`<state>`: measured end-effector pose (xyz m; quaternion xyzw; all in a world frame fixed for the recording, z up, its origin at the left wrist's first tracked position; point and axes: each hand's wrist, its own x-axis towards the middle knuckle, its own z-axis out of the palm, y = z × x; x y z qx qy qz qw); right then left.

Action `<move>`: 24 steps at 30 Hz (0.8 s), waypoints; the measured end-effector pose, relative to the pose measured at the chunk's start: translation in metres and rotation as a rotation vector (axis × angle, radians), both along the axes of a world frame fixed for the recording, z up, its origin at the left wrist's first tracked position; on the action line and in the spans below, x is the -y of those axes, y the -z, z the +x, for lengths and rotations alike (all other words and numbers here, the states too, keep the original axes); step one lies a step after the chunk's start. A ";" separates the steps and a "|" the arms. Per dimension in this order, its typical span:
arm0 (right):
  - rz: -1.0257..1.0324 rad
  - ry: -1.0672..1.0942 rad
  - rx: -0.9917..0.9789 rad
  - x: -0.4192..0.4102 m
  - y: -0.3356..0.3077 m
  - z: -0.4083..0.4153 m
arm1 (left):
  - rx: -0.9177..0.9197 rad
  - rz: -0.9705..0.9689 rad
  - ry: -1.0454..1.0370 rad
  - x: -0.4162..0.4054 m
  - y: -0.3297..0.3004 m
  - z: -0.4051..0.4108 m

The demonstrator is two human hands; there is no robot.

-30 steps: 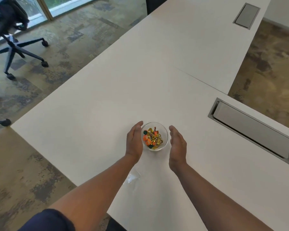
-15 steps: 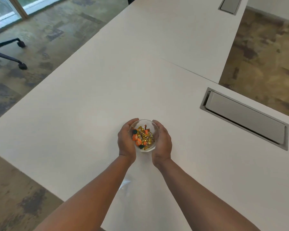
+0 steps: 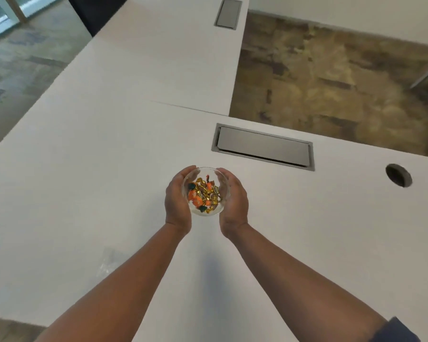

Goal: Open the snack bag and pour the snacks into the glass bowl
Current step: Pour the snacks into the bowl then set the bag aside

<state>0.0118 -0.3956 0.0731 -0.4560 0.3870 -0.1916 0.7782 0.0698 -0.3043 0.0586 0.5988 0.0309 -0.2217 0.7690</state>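
Near the grey rectangular cable hatch (image 3: 263, 148) set into the white desk top (image 3: 89, 174), on its near side, a small clear glass bowl (image 3: 206, 191) is cupped between both hands. Left hand (image 3: 178, 202) wraps the bowl's left wall, right hand (image 3: 233, 201) wraps its right wall, palms facing each other and fingertips curling round the far rim, so both are closed on the glass. Inside the bowl lie wrapped snacks (image 3: 203, 195) in gold, orange and dark green (a loose heap covering the bottom). Whether the bowl rests on the desk or is lifted just above it cannot be told. Nearer than the hatch and left of the left forearm, a crumpled clear plastic snack bag (image 3: 108, 264) lies flat on the desk, well apart from the bowl. A round cable hole (image 3: 398, 178) sits right of the hatch
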 end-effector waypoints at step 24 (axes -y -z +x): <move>0.083 0.264 -0.123 0.117 0.095 -0.117 | -0.083 0.204 0.215 0.139 0.076 -0.097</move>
